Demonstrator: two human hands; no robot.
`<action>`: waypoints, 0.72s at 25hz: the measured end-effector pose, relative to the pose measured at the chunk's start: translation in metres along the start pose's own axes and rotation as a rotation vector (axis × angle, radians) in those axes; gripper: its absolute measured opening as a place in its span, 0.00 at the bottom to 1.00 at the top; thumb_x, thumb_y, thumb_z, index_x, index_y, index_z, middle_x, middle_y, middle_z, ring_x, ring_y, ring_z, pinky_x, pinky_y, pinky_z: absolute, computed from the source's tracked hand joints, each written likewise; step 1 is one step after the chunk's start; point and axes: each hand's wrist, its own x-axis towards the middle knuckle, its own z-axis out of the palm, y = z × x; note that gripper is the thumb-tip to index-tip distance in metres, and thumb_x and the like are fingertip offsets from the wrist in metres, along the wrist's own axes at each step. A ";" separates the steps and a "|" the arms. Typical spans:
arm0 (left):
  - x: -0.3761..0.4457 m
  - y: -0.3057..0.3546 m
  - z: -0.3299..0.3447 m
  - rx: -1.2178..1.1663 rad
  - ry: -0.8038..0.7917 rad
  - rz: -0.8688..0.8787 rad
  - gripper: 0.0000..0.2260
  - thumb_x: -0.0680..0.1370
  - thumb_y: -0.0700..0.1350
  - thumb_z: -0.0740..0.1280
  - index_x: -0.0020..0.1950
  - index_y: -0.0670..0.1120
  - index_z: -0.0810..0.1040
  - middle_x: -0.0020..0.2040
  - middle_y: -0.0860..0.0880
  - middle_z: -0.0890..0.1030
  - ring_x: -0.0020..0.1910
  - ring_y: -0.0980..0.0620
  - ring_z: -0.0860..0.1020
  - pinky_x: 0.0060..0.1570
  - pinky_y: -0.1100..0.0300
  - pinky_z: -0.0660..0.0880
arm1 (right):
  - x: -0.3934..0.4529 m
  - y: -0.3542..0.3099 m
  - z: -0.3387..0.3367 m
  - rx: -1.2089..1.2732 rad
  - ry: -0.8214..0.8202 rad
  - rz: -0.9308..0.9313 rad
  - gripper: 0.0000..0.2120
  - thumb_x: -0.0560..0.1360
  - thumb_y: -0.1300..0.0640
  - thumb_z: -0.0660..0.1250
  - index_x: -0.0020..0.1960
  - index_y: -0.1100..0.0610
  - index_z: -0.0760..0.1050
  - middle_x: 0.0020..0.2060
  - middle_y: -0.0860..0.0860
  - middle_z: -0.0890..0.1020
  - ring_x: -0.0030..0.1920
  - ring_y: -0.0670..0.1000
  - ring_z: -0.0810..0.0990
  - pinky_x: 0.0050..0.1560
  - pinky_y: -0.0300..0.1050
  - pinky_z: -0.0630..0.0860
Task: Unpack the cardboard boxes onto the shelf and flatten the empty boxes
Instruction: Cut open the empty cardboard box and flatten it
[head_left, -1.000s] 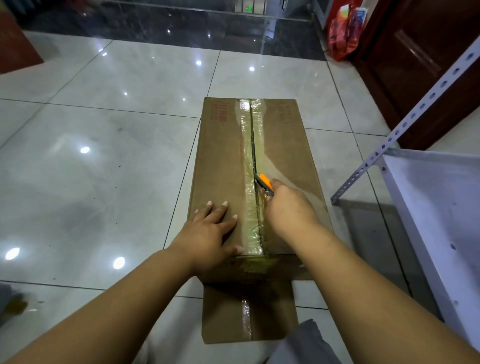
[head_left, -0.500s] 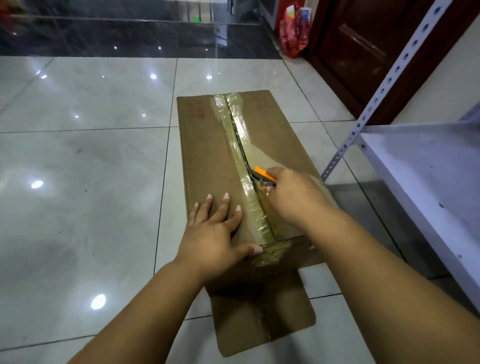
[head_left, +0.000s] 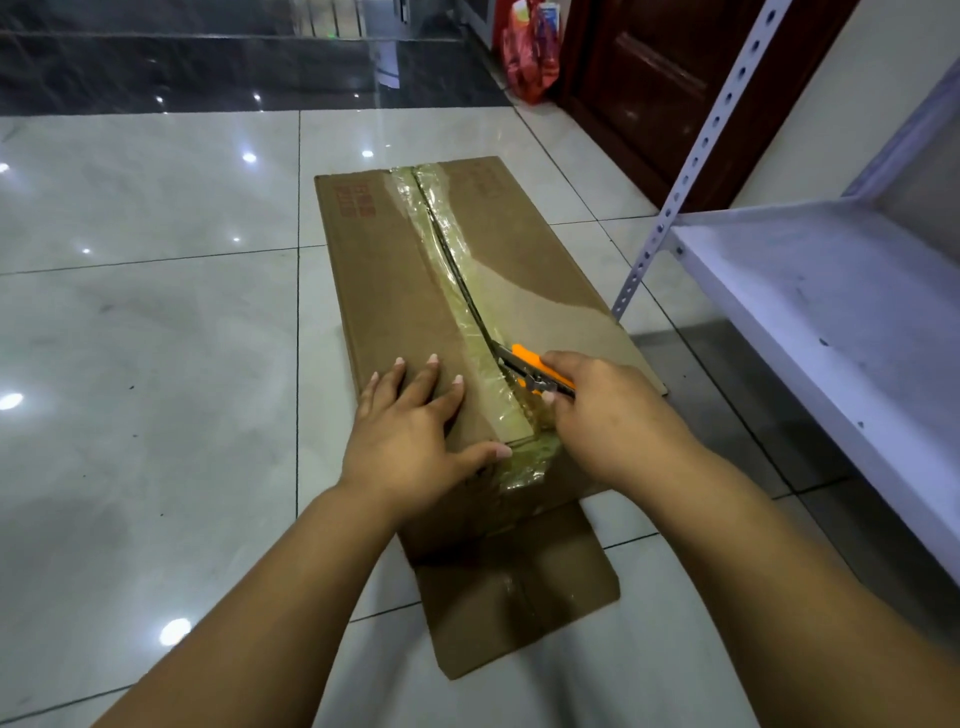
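**Utility knife in the taped seam of a cardboard box**

Glossy pale floor tiles (head_left: 156, 322) fill the room, with a long cardboard box (head_left: 395, 291) lying at centre. At 3 o'clock stands a white metal shelf (head_left: 810, 312). Left hand (head_left: 410, 431) presses flat on the lid, fingers spread. Right hand (head_left: 608, 410) grips an orange utility knife (head_left: 535, 369), its blade in the tape seam (head_left: 467, 291), which lies split toward 12 o'clock.

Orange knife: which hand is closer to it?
Right. The right hand grips the orange knife at the box's taped seam; the left hand presses flat on the cardboard box, across the seam from it.
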 end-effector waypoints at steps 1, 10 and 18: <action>-0.002 -0.001 -0.001 0.001 -0.003 0.007 0.48 0.62 0.81 0.48 0.77 0.57 0.57 0.79 0.53 0.49 0.77 0.48 0.44 0.74 0.51 0.39 | -0.004 0.001 0.001 0.015 0.007 0.008 0.17 0.80 0.56 0.61 0.69 0.48 0.71 0.55 0.55 0.80 0.50 0.57 0.77 0.47 0.46 0.75; -0.007 -0.006 -0.001 0.051 -0.013 0.031 0.41 0.69 0.77 0.49 0.77 0.57 0.53 0.79 0.53 0.47 0.77 0.47 0.42 0.73 0.51 0.38 | -0.020 0.002 0.013 0.070 0.055 0.040 0.20 0.81 0.54 0.60 0.72 0.47 0.66 0.60 0.55 0.79 0.57 0.58 0.77 0.52 0.48 0.75; 0.000 -0.001 0.004 0.080 0.082 0.043 0.39 0.70 0.75 0.46 0.76 0.56 0.59 0.78 0.54 0.55 0.77 0.46 0.49 0.74 0.48 0.42 | -0.016 0.003 0.013 0.070 0.068 0.038 0.19 0.81 0.54 0.60 0.71 0.48 0.68 0.57 0.55 0.79 0.54 0.57 0.78 0.52 0.49 0.77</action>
